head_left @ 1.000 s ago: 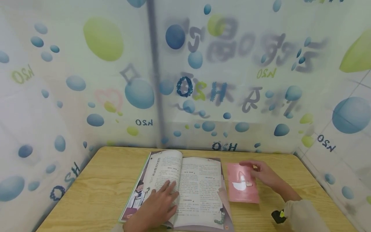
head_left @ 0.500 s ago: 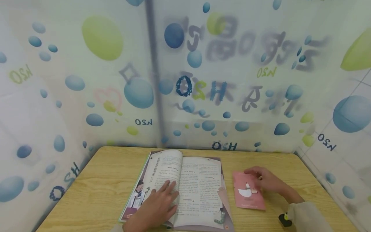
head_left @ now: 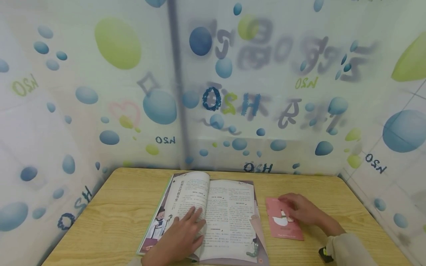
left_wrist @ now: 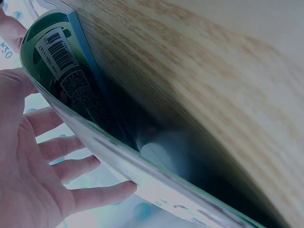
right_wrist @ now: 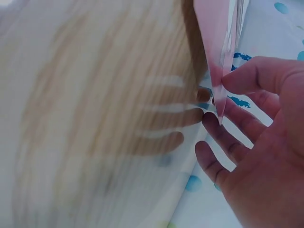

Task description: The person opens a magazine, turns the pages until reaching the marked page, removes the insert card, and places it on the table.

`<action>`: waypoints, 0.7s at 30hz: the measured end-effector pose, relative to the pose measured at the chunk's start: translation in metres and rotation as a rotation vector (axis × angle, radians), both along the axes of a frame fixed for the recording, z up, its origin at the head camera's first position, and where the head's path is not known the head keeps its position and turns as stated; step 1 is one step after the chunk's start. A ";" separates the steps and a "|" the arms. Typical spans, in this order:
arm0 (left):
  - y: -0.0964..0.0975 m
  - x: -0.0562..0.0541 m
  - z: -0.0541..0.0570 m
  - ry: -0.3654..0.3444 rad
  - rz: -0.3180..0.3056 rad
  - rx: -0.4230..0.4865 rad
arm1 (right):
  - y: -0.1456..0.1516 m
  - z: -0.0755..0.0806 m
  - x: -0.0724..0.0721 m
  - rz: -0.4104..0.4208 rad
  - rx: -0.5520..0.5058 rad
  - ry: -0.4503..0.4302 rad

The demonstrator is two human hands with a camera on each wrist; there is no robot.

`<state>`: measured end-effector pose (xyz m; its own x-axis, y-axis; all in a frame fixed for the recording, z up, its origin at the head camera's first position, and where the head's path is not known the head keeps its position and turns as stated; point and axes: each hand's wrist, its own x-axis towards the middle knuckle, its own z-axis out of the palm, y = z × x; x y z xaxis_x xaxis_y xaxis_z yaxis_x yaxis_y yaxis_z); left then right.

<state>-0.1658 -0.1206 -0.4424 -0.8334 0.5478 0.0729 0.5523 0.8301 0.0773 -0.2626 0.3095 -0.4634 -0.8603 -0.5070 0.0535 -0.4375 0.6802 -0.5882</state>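
An open magazine (head_left: 229, 214) lies on the table, its left page bulging up toward the spine. My left hand (head_left: 179, 234) rests on the left page with fingers extended near the fold. In the left wrist view, the magazine's curved outer cover with a barcode (left_wrist: 58, 53) lifts off the wood, beside the spread left hand (left_wrist: 42, 161). To the right of the magazine is a flat pink packet (head_left: 283, 223) with a white shape printed on it. My right hand (head_left: 306, 212) pinches its far right corner; the right wrist view shows the thumb against the pink packet (right_wrist: 214, 47), fingers behind.
The wooden table (head_left: 100, 214) is bounded by a patterned curtain (head_left: 213, 125) at the back and sides. A small black and yellow object (head_left: 325, 255) sits at the right sleeve (head_left: 349, 251).
My right hand has shifted the pink packet rightward and nearer to me, away from the magazine, then slightly back left. The left hand and magazine stay put.
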 end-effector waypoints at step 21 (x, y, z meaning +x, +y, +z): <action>-0.038 -0.027 0.009 0.258 0.171 0.140 | 0.029 0.015 0.009 -0.324 0.312 0.559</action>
